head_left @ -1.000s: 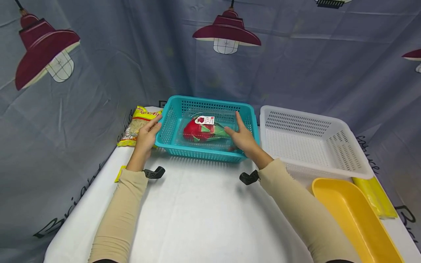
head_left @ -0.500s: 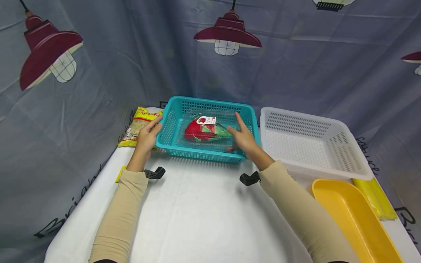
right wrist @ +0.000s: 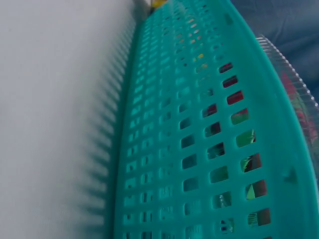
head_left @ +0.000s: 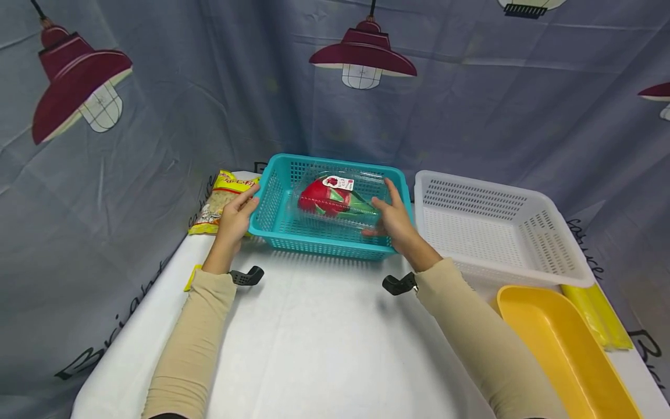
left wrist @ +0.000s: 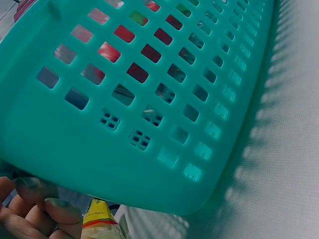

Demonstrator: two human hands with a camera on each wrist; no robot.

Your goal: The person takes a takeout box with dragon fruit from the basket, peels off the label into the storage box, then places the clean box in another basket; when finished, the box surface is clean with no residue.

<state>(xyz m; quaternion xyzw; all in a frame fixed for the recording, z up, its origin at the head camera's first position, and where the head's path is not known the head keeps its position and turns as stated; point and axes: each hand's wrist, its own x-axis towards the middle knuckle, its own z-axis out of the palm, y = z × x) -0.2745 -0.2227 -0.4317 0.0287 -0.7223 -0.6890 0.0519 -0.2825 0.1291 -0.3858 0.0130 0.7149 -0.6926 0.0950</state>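
Note:
A teal perforated plastic basket stands at the back middle of the table. My left hand grips its left end; in the left wrist view the curled fingers show at the rim. Inside the basket's space, a clear plastic box holds a red and green dragon fruit under a white label. My right hand holds the box's right end, thumb side upward and some fingers underneath. The box is slightly tilted and raised. In the right wrist view, its ridged edge shows above the basket rim; the right hand is out of that view.
A white perforated basket stands to the right. Nearer, a yellow tray lies beside a flat yellow packet. Behind the left hand is a yellow printed bag. A small yellow item shows beside the left wrist. A grey curtain hangs behind.
My right hand has taken hold of the clear box's right end and raised it, shifting it slightly right. The left hand and the teal basket are nearly where they were.

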